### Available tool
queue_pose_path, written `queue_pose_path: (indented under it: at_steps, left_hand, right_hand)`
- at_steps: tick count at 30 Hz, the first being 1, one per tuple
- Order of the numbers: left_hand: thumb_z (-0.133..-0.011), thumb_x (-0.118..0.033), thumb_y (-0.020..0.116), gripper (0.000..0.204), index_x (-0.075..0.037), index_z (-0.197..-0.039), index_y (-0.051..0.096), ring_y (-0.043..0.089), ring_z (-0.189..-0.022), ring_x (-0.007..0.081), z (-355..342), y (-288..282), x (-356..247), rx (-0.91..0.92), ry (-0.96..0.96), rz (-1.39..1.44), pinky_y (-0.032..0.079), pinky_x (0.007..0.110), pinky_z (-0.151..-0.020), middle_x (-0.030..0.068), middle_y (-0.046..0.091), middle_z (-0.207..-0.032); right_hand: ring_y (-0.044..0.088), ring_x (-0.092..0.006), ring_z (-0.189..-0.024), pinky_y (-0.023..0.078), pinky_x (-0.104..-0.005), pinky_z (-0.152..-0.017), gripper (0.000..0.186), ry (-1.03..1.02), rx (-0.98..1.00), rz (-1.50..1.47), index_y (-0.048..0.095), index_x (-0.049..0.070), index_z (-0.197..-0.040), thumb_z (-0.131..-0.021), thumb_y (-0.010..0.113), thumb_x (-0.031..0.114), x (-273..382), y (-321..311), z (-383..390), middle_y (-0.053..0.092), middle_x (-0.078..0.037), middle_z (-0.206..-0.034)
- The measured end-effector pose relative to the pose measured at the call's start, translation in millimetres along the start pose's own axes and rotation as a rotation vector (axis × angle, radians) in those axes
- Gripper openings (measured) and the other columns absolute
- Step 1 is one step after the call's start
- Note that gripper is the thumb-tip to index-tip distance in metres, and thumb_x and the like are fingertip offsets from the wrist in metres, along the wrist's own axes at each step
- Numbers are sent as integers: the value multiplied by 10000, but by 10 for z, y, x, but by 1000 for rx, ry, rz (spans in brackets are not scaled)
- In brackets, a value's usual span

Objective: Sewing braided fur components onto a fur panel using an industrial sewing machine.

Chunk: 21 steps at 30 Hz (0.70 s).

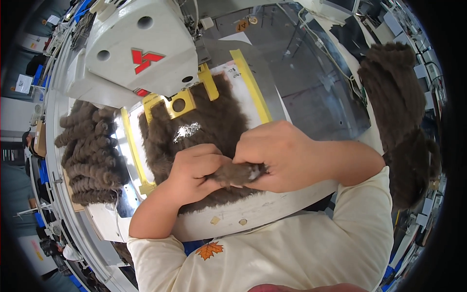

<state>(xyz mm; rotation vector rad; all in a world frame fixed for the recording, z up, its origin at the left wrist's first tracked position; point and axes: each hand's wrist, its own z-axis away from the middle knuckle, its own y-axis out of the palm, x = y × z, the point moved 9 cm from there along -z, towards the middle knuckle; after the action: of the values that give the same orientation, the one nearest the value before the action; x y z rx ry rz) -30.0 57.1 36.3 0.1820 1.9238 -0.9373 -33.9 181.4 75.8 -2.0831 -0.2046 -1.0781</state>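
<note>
Bit of brown fur [232, 174] is at six o'clock of center, over the near edge of the fur sheet [221, 114]; can't tell if they're joined. Left hand [194, 169] pinches its nine o'clock end, right hand [277, 155] its three o'clock end, fingers curled in on both. Should handle light, soft and floppy, with a slick pile that could slide under a loose grip; the backing may tear if yanked. Best hold looks like thumb and finger on the edges, backing included, not hair alone. White machine [138, 53] at eleven o'clock, yellow bracket [182, 103] just below it, curled fur strips [92, 155] at nine.
</note>
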Motion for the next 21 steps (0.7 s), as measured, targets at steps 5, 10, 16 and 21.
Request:
queue_pose_path:
  at_steps: [5, 10, 16, 21]
  left_hand:
    - [-674, -77, 818, 267, -16, -927, 758, 563, -608, 235, 58, -117, 28, -135, 88, -63, 449, 342, -523, 79, 581, -701]
    - [-725, -68, 806, 190, 29, -851, 704, 614, -612, 270, 24, -102, -7, -104, 18, -39, 472, 333, -545, 115, 629, -730]
    - [-729, -38, 757, 194, 7, -915, 727, 605, -628, 263, 24, -61, 61, -107, 29, -3, 470, 346, -545, 103, 615, -730]
    - [-716, -64, 785, 254, -11, -960, 738, 597, -655, 262, 15, -81, 13, -84, 99, 49, 476, 366, -551, 89, 602, -730]
  right_hand:
    - [653, -223, -641, 479, -321, -525, 264, 60, -123, -130, 698, 49, -879, -778, 905, 179, 28, -127, -26, 660, -74, -795]
    - [610, -202, -542, 456, -305, -480, 294, -35, -209, -33, 685, 46, -833, -760, 929, 193, 61, -122, 17, 627, -45, -694]
    - [615, -210, -548, 461, -311, -485, 295, -134, -188, 94, 686, 48, -844, -753, 930, 188, 118, -88, 35, 631, -54, -695]
    - [664, -233, -636, 511, -310, -563, 231, -27, -23, -279, 717, 26, -954, -819, 843, 164, 57, -201, -48, 671, -88, -769]
